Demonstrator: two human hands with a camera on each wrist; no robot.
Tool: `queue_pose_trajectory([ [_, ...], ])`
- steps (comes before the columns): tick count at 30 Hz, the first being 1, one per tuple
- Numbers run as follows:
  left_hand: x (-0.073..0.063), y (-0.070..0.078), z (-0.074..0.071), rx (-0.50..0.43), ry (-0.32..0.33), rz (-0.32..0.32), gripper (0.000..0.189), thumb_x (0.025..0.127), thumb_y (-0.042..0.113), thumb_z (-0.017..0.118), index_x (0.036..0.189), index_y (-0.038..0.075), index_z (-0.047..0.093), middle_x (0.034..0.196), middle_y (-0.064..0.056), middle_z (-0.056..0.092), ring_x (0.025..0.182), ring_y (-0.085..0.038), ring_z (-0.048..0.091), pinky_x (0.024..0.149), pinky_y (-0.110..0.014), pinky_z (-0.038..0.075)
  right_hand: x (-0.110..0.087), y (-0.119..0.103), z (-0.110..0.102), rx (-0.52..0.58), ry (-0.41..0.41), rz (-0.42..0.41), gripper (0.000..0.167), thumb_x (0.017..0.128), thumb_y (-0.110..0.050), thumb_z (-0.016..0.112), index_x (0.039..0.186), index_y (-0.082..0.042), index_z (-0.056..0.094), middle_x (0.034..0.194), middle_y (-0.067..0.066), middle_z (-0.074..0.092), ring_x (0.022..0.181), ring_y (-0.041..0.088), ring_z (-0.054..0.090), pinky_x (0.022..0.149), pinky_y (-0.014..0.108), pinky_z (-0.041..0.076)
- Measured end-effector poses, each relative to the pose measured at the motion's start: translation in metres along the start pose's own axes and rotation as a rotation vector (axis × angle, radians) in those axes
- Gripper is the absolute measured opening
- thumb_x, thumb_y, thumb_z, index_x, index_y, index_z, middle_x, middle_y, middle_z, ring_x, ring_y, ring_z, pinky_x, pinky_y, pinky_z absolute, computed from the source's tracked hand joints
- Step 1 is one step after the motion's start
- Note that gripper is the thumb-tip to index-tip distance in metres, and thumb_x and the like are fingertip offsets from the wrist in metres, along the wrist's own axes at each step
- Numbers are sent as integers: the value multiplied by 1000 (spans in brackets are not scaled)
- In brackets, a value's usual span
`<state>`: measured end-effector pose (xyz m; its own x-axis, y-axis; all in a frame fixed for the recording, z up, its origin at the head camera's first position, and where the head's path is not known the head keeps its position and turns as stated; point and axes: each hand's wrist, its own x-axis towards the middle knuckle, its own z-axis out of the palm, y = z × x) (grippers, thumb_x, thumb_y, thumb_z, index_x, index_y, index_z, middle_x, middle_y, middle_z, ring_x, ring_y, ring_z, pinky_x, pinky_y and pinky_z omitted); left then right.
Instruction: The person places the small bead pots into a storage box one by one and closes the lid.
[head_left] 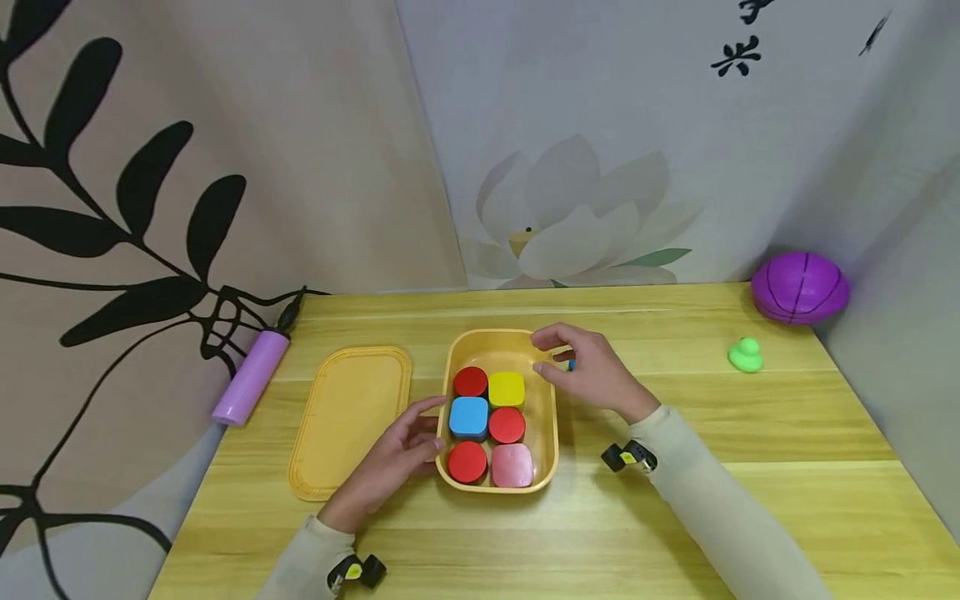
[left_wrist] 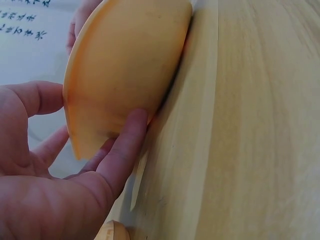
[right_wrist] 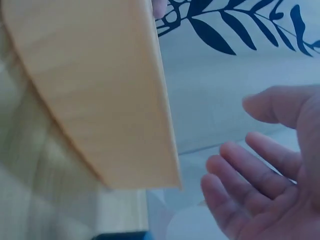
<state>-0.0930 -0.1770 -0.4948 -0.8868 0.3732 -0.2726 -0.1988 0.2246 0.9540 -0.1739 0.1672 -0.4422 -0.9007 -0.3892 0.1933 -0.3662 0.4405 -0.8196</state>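
A yellow plastic box (head_left: 540, 467) sits on the table, holding round red blocks (head_left: 467, 462), a blue square block (head_left: 469, 417), a yellow block (head_left: 506, 389) and a pink block (head_left: 512, 465). My left hand (head_left: 397, 454) touches the box's left side with its fingertips spread along wall and rim; the left wrist view shows the thumb (left_wrist: 131, 135) against the outer wall. Over the upper right rim hovers my right hand (head_left: 588, 367), fingers apart and nothing between them. A small blue thing (head_left: 572, 365) shows behind it, mostly hidden.
A yellow lid (head_left: 352, 417) lies flat left of the box. Beyond it is a purple cylinder (head_left: 251, 379) by the table's left edge. A green toy (head_left: 746, 356) and a purple ball (head_left: 800, 288) are at the far right. Patterned walls stand behind.
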Motion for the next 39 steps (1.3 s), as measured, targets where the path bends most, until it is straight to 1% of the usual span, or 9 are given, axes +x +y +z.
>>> queue_pose_trajectory([
  [3,1,-1,0,-1,0,-2,61,105,23,65,160,33,40,149,-22,50,126,-31,60,92,-43,61,-6,8,-5,21,63,42,36,98,-18,76,131,-6,67,129,16,71,119,34,69,102,52,58],
  [8,0,-1,0,1,1,-1,62,105,23,66,160,33,40,149,-22,51,124,-30,60,92,-43,61,-14,22,-12,35,163,110,34,98,-19,77,129,-8,67,128,14,72,121,37,67,109,57,52],
  [11,0,-1,0,3,0,-2,62,105,24,66,160,33,40,149,-22,51,124,-30,60,92,-43,61,-19,31,-16,22,192,139,34,98,-20,76,130,-9,67,131,14,71,127,38,64,114,55,49],
  [14,0,-1,0,3,-1,-3,62,105,24,66,160,33,40,149,-22,51,124,-30,60,92,-43,61,-23,41,-18,10,200,164,35,99,-19,75,132,-9,66,135,16,68,131,38,60,117,54,46],
  [19,0,0,0,-1,-5,-5,62,105,23,65,160,33,40,150,-22,50,125,-30,60,93,-43,61,-27,56,-21,14,168,227,44,100,-18,74,139,-3,61,142,20,63,134,36,57,116,54,47],
  [22,0,0,0,-3,-6,-4,62,105,23,65,160,32,39,150,-22,51,125,-30,60,93,-43,61,-30,62,-21,36,118,276,53,100,-20,74,146,0,55,147,22,59,136,37,58,115,53,49],
  [26,0,2,0,0,-4,-4,62,105,24,65,160,32,39,150,-22,51,125,-30,60,93,-44,61,-33,68,-19,33,50,325,65,100,-23,74,154,-1,46,154,22,53,137,41,59,112,54,50],
  [31,0,2,-1,-6,-2,-6,62,105,24,65,160,33,39,150,-22,50,125,-30,60,93,-44,61,-36,73,-18,17,5,332,71,100,-21,74,159,0,39,159,25,47,138,46,57,111,56,50],
  [39,0,-1,-1,-21,-11,3,62,105,23,65,161,32,38,149,-23,50,124,-30,60,93,-43,61,-39,73,-17,-19,-6,308,66,104,-20,70,158,2,40,157,29,47,135,48,59,108,56,52],
])
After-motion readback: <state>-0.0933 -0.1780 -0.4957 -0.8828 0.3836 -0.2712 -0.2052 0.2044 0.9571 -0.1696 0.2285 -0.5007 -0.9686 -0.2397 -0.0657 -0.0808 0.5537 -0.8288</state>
